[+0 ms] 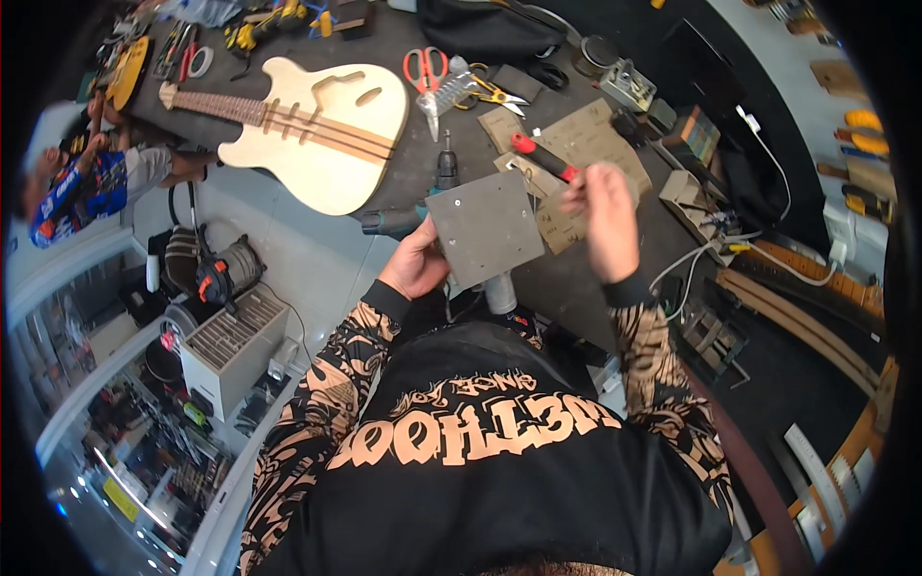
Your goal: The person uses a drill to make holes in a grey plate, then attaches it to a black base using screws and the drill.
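My left hand (417, 261) grips a square grey plate (486, 230) by its left edge, thumb on the top face. Small screws or holes dot the plate near its corners and edges. To its right, my right hand (605, 209) is raised over the bench with fingers curled together, slightly blurred. Whatever they pinch, if anything, is too small to make out. A red and black handled tool (544, 156) lies beside those fingertips; whether they touch it I cannot tell. Partly hidden behind the plate is a teal and black cordless drill (384, 222), its chuck pointing away.
A pale guitar body with neck (322, 115) lies at the bench's left. Farther back are red-handled scissors (425, 69) and yellow-handled snips (495, 93). Brown sandpaper sheets (605, 144) lie under the right hand. A white cable (684, 278) runs along the right; another person (96, 187) sits far left.
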{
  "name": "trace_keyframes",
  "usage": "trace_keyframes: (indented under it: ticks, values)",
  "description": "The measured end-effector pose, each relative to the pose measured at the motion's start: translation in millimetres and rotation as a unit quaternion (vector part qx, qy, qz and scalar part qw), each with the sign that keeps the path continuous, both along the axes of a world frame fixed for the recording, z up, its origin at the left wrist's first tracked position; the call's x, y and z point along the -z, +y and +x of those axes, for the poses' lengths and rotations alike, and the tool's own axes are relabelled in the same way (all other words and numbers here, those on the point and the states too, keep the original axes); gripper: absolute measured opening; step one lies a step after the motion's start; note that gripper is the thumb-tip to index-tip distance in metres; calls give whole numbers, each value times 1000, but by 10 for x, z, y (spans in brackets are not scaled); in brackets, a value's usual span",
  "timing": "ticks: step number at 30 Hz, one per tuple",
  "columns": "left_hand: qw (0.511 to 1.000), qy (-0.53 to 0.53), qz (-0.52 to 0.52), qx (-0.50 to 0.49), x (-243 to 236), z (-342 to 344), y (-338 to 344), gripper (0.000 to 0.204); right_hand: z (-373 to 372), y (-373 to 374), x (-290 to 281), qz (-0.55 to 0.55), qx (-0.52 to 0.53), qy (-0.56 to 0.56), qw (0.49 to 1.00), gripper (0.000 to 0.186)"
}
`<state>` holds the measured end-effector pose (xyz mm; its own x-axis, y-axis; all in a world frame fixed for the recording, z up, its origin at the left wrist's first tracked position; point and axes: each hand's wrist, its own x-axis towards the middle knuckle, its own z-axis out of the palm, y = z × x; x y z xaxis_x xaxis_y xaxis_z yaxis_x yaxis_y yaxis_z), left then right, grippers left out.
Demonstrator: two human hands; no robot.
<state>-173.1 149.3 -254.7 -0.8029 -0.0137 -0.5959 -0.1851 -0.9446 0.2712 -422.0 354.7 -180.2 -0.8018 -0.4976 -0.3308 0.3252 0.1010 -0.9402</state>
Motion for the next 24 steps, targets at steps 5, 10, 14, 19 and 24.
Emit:
trace_keyframes:
  ticks: [5, 10, 14, 19, 24]
  values:
    - [991, 85, -17, 97, -8, -337, 48, 80, 582, 39, -306, -22, 120, -135, 983, 28]
    - [971, 95, -55, 212, 22, -413, 82, 96, 696, -80, 94, 26, 233, 29, 972, 29]
    - [960, 50, -95, 259, 41, -445, 181, 80, 821, -37, 473, 32, 243, 79, 966, 26]
    - [900, 18, -342, 270, 54, -414, 261, 54, 867, -10, 600, 24, 253, 111, 961, 23]
    - [854, -18, -422, 303, -44, -470, -54, 48, 1040, -221, 609, 34, 231, 141, 962, 21]
